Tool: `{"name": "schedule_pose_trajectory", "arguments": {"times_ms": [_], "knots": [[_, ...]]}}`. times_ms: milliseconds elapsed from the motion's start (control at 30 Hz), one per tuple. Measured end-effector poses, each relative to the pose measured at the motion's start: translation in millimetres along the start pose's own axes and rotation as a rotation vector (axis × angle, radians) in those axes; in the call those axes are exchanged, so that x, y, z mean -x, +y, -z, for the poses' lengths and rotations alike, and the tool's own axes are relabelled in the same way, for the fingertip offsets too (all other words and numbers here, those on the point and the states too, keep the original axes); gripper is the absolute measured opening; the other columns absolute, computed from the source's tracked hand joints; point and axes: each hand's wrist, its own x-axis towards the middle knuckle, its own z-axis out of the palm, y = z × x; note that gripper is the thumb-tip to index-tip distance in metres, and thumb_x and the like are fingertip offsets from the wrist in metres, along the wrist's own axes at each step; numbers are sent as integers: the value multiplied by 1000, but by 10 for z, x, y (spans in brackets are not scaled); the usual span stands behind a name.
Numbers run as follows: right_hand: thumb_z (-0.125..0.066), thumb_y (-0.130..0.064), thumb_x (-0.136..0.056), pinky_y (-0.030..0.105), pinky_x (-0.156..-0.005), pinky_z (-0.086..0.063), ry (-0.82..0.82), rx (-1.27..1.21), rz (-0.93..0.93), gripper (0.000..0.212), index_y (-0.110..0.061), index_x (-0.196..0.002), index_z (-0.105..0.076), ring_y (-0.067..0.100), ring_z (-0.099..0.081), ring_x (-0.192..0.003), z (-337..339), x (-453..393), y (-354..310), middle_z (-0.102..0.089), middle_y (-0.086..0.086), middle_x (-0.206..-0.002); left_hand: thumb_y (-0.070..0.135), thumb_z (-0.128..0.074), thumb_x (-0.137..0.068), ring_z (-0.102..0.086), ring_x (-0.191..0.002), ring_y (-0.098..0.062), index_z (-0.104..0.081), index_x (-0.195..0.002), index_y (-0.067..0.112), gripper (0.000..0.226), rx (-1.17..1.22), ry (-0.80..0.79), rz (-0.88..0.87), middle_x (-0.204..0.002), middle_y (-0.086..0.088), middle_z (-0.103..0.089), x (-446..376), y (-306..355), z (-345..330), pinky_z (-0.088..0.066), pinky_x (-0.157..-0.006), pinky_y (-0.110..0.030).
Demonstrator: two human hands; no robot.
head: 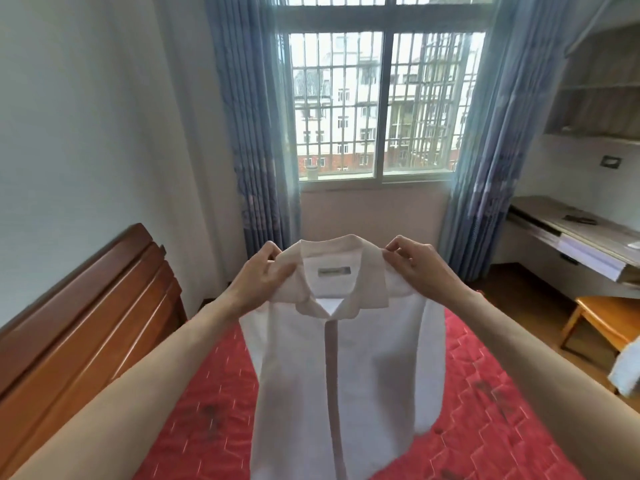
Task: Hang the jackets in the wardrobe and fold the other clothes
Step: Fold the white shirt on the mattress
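Both hands pinch a white collared button-front shirt [341,358] by its shoulders, the left hand [264,276] at the collar's nine o'clock, the right hand [420,268] at its three o'clock. The shirt hangs front-facing above a red quilted bedspread [485,403]. A brown wooden headboard [83,317] stands at nine o'clock, a barred window [377,105] with blue curtains [252,133] at twelve.

Arms: two forearms come into view from the lower corners, both bare up to the edge of the picture.
Sleeves: none can be seen on either arm.
Hands: left hand [262,271] and right hand [417,265] are bare, without gloves.
Wrists: no watch and no band.
Fingers: no rings visible.
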Motion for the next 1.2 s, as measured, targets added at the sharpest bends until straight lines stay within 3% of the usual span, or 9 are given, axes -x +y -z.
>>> {"name": "schedule_pose_trajectory", "arguments": {"times_ms": [200,300,367,500,633,767,933,1067,1200], "knots": [[-63,-55,-94,34,-56,-39,96,286,161,29,-27,-89,-58,17,-43,-50,258,-145,-52,-55,-7,-52,80,-59,-83,-65,-69,-20,-59,-76,24,56,-256,39,-57,-71,5,-65,-155,-44,108,-55,-67,-47],[-57,-60,-88,35,-49,-47,53,602,534,37,-26,-99,-51,37,-62,-54,253,14,72,-70,-3,-68,80,-57,-83,-65,-66,-17,-60,-73,24,58,-377,58,-106,-69,7,-66,-126,-60,152,-58,-64,-45],[-57,-54,-96,37,-47,-52,10,613,585,33,-22,-103,-52,35,-67,-63,216,86,222,-74,-6,-84,77,-55,-88,-65,-64,-16,-59,-76,25,54,-462,44,-143,-69,9,-66,-66,-41,156,-57,-63,-43],[-64,-40,-98,43,-57,-52,41,439,349,23,-19,-99,-55,34,-64,-72,188,135,431,-67,-7,-89,53,-41,-106,-53,-52,-34,-42,-97,16,38,-715,24,-375,-70,4,-51,66,-54,155,-49,-53,-44],[-61,-30,-102,43,-60,-50,48,413,164,17,-16,-96,-53,32,-60,-77,127,196,502,-62,-6,-90,40,-41,-107,-41,-44,-36,-27,-93,20,28,-753,-3,-459,-62,7,-39,172,-140,153,-51,-47,-49],[-58,-28,-105,40,-63,-46,142,447,8,19,-12,-95,-57,29,-60,-85,5,278,513,-64,1,-92,43,-49,-107,-58,-58,-43,-35,-91,21,31,-715,34,-373,-67,9,-45,265,-247,174,-50,-56,-46],[-55,-33,-107,43,-66,-47,235,157,-163,23,-16,-91,-56,29,-60,-77,-280,715,556,-62,-1,-81,63,-40,-103,-45,-53,-28,-36,-73,19,54,-662,63,-292,-53,3,-42,696,-431,38,-40,-56,-37],[-52,-31,-108,36,-54,-38,168,184,-141,18,-16,-99,-55,31,-60,-62,-487,1282,565,-60,0,-69,52,-55,-103,-39,-48,-19,-32,-65,26,52,-513,23,-204,-49,6,-39,1085,-663,-58,-39,-53,-38],[-63,-35,-100,35,-48,-49,56,214,-124,21,-14,-98,-66,25,-68,-56,-555,1708,607,-67,-1,-66,56,-55,-101,-44,-47,-18,-37,-62,18,57,-496,-58,-148,-49,5,-42,1334,-889,-47,-35,-50,-34]]}}
